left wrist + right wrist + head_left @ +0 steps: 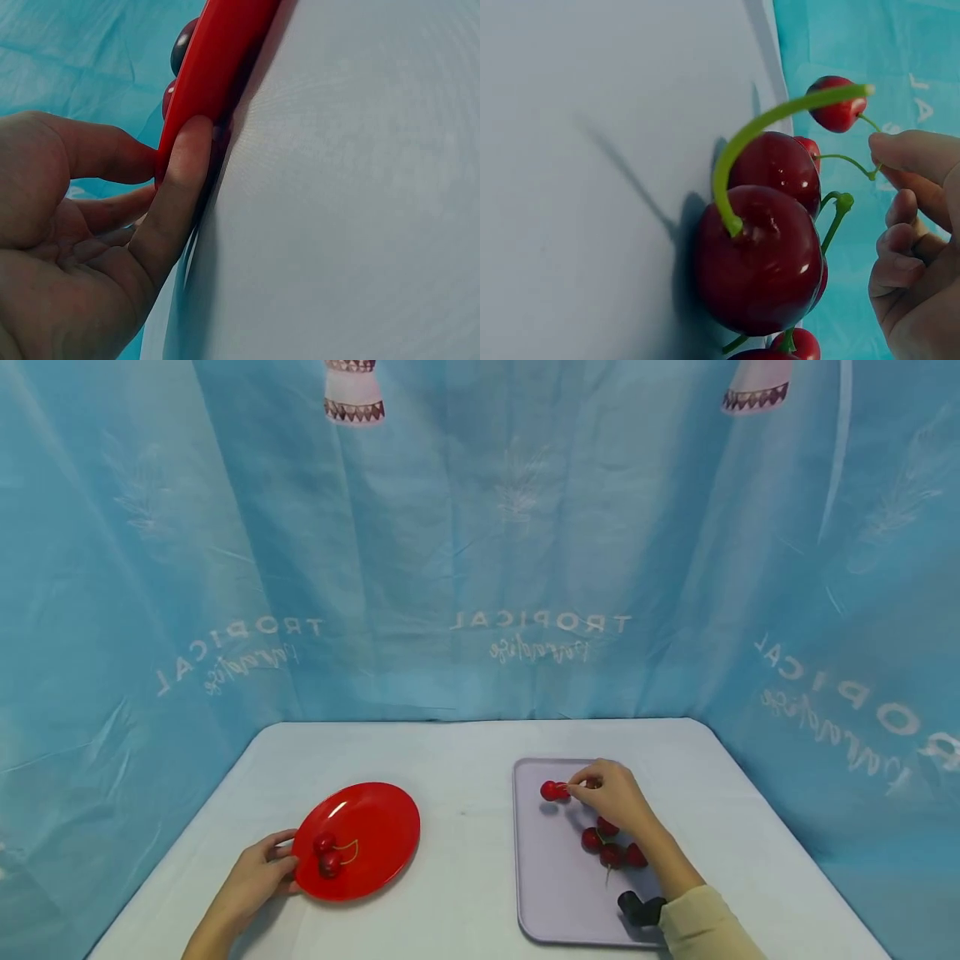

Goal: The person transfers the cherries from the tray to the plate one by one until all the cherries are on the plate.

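Note:
My left hand (258, 872) grips the left rim of a round red plate (386, 852). In the left wrist view the plate's edge is pinched between thumb and fingers. A pair of red cherries (330, 862) with joined green stems lies on the plate. Over the far part of a pale lilac tray (551, 893), my right hand (611, 797) pinches the stem of another cherry pair (550, 791). Those cherries (836, 105) hang from thumb and fingertip in the right wrist view. Several darker cherries (611, 857) lie on the tray below that hand.
A black object (637, 908) of unclear kind sits by the right sleeve over the tray's near right corner. White table surface (465, 860) separates plate and tray. A blue printed curtain (480, 568) surrounds the table's back and sides.

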